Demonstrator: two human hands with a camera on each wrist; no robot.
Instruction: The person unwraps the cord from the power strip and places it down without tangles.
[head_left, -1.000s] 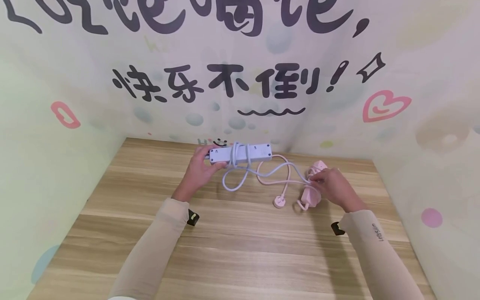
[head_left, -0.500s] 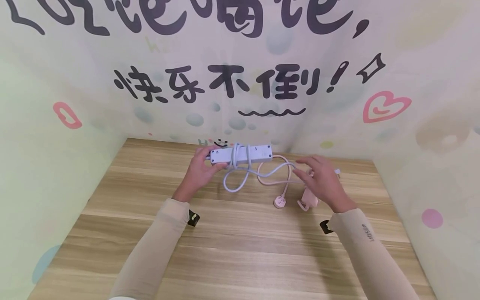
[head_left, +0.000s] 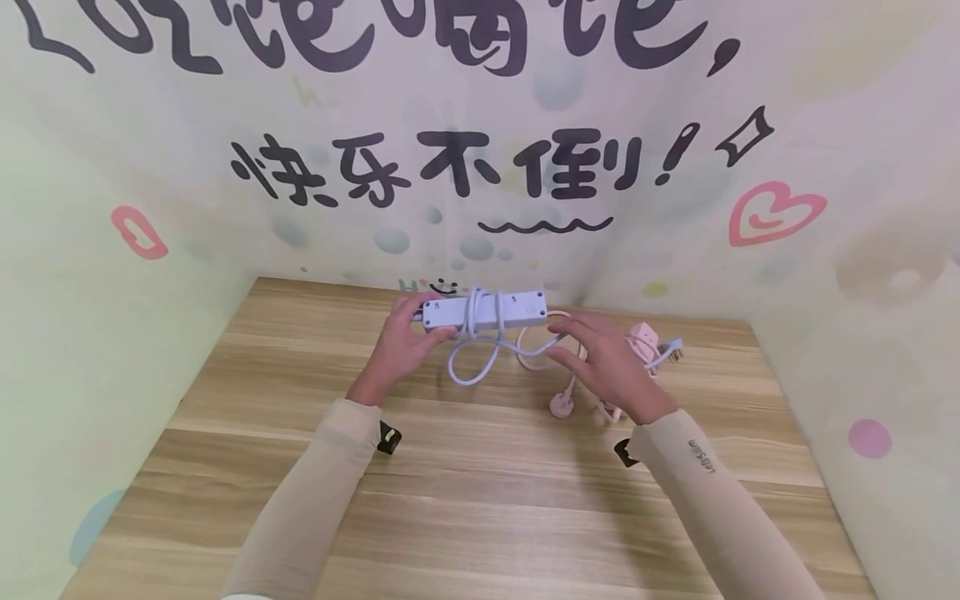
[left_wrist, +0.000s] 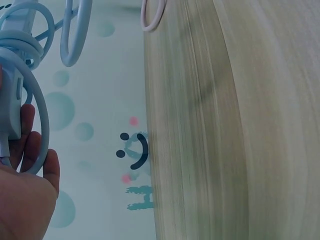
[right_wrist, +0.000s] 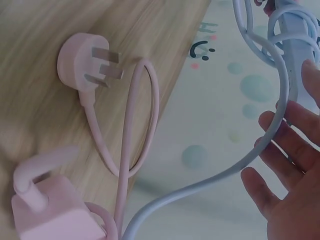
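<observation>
My left hand (head_left: 400, 346) grips one end of a light blue power strip (head_left: 525, 309), held up near the back wall. Its blue cord (right_wrist: 200, 185) is wound around the strip's middle, and one loop hangs down. Close to the strip's other end, my right hand (head_left: 611, 358) has its fingers spread and loosely bent. In the right wrist view the blue cord runs across those fingers. The blue plug (head_left: 670, 348) at the cord's end lies farther right, beside a pink power strip (head_left: 643, 337) partly hidden behind my right hand.
A pink three-pin plug (right_wrist: 82, 60) lies on the wooden table (head_left: 465, 508), its pink cord (right_wrist: 154, 100) looping toward the wall. A printed cloth wall (head_left: 360, 275) stands along the table's back edge, with side walls left and right.
My right hand has let go of the blue cord near the pink strip and moved left along it toward the blue strip, fingers opened. The left hand keeps its hold.
</observation>
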